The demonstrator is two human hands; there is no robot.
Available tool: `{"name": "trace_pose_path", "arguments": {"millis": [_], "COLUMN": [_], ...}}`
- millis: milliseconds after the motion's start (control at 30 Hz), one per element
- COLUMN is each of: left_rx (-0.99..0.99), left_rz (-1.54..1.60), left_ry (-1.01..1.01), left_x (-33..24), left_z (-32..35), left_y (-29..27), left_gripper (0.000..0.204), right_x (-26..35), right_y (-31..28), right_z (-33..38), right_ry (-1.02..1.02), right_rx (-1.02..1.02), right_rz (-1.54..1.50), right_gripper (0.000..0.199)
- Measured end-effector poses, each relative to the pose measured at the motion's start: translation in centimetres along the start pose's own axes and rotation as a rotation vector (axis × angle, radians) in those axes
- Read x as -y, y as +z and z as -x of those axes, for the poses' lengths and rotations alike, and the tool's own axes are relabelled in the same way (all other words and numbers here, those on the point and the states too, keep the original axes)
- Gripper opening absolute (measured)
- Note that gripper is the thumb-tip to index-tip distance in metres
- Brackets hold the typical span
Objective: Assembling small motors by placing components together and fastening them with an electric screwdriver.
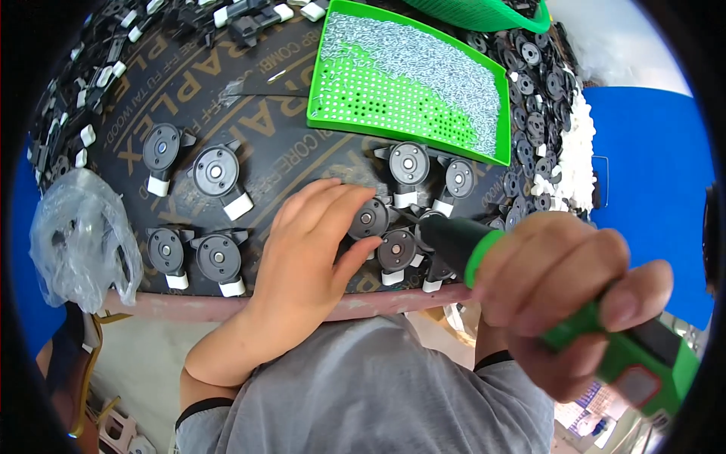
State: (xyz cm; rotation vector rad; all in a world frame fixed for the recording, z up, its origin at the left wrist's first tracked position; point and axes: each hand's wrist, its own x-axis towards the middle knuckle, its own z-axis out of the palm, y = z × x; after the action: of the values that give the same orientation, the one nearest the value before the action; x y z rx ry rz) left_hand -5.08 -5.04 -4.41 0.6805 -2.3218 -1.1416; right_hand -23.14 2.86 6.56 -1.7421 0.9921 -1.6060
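Observation:
My right hand (560, 295) is wrapped round a green and black electric screwdriver (461, 246), which points left and away from me. Its thin bit reaches toward a black plastic part with a round disc (369, 219). My left hand (318, 242) holds that part against the table, fingers on its far side and thumb on its near side. Whether the bit touches it, I cannot tell. Close by lie similar disc parts with white tabs, among them one by my thumb (398, 250) and one farther off (408, 164). The screwdriver partly covers others.
A green perforated tray (363, 113) of small silver screws stands beyond my hands. More disc parts (217, 172) lie left of my left hand. A clear plastic bag (85, 238) sits at the left table edge. Heaps of black discs (533, 125) and white pieces (578, 151) lie right.

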Motion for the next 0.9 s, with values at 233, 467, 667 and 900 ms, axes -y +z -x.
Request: {"name": "trace_pose_path", "arguments": {"millis": [233, 467, 667, 900], "left_rx": [-0.023, 0.0, 0.005, 0.006], "left_rz": [0.023, 0.018, 0.034, 0.039], "left_ry": [-0.008, 0.014, -0.021, -0.004], "left_x": [-0.3, -0.3, 0.0, -0.5], "left_z": [-0.1, -0.1, 0.1, 0.1], "left_y": [0.1, 0.1, 0.1, 0.9], "left_gripper": [0.049, 0.045, 0.045, 0.049], "right_x": [-1.0, -1.8, -2.6, -1.5], "right_y": [1.2, 0.5, 2.8, -2.3], "right_z": [0.6, -0.7, 0.2, -0.3], "right_ry": [0.075, 0.051, 0.156, 0.04], "right_rx": [-0.072, 0.166, -0.297, -0.151], "right_rz": [-0.045, 0.121, -0.106, -0.013], "right_gripper": [0.041, 0.027, 0.027, 0.022]}}
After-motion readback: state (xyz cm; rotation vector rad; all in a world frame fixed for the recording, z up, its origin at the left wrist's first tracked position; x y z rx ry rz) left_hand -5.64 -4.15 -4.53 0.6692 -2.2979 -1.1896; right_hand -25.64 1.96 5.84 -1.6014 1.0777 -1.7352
